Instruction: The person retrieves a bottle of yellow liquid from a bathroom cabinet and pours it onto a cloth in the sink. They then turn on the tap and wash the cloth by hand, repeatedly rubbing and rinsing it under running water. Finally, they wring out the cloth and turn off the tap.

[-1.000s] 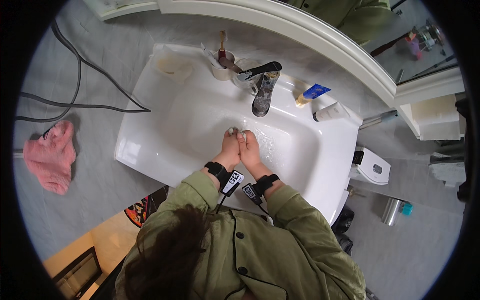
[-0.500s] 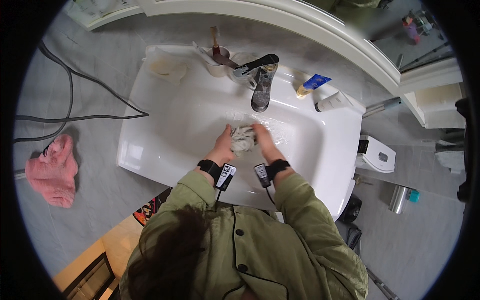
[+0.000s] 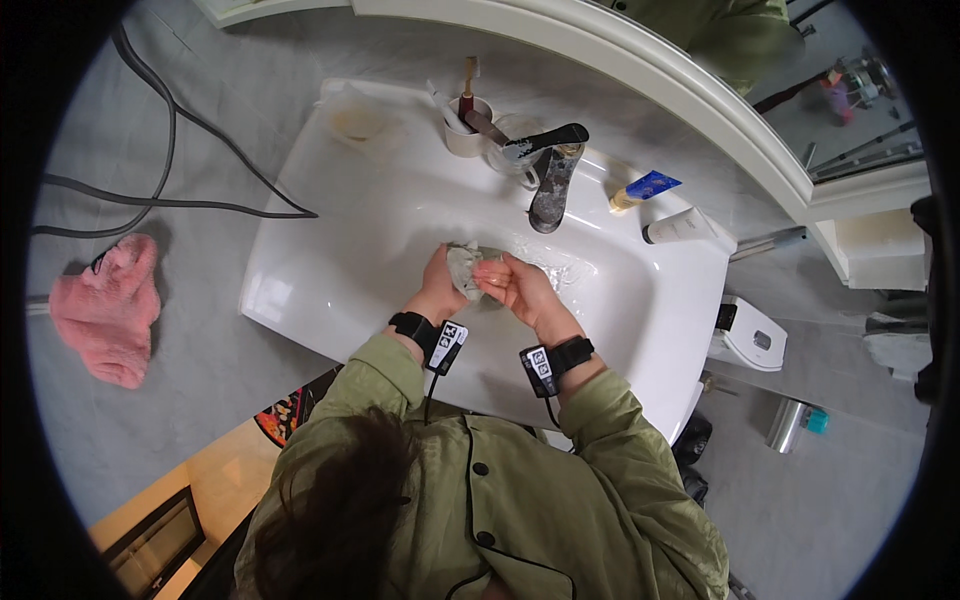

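Left grip (image 3: 436, 284) clasping pale cloth (image 3: 462, 268), right grip (image 3: 528, 290) curled at its right side, hold unclear

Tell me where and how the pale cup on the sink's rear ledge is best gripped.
Probably around the outer wall of the pale cup, from its front left: the wall shows there, while the glass mug sits close on its right and a toothbrush sticks up from its mouth. The left hand is nearer, though it holds the cloth.

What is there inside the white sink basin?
A pale cloth in the left hand, the right hand touching it, and water to the right. The basin directly beneath them is covered.
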The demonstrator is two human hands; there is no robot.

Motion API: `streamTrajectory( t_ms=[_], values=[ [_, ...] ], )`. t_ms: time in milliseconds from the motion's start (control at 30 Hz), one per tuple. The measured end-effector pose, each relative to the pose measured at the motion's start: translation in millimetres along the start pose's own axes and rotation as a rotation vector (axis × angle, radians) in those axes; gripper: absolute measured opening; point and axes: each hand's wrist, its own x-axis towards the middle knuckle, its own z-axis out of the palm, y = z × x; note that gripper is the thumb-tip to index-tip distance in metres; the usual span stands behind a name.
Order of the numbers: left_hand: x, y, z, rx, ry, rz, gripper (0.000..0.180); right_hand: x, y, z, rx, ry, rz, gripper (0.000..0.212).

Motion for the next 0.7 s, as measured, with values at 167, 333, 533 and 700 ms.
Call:
streamTrajectory(
  t_ms=[167,333,533,700],
  values=[
    [-4.2,-6.0,8.6,0.055,0.003,-0.042,0.045,6.7,2.2,-88.9,-0.578,0.671,-0.218,0.032],
    [-23.2,1.9,14.0,0.094,0.113,0.025,0.046,18.7,21.5,-171.9,-0.996,1.428,-0.404,0.028],
    [-18.2,4.4,3.0,0.073,0.064,0.063,0.046,10.1,11.9,-45.0,0.340,-0.100,0.032,0.018],
    [-26.5,-2.3,17.7,0.125,-0.025,0.016,0.043,-12.7,6.8,15.1,-0.207,0.262,-0.216,0.035]
  ],
)
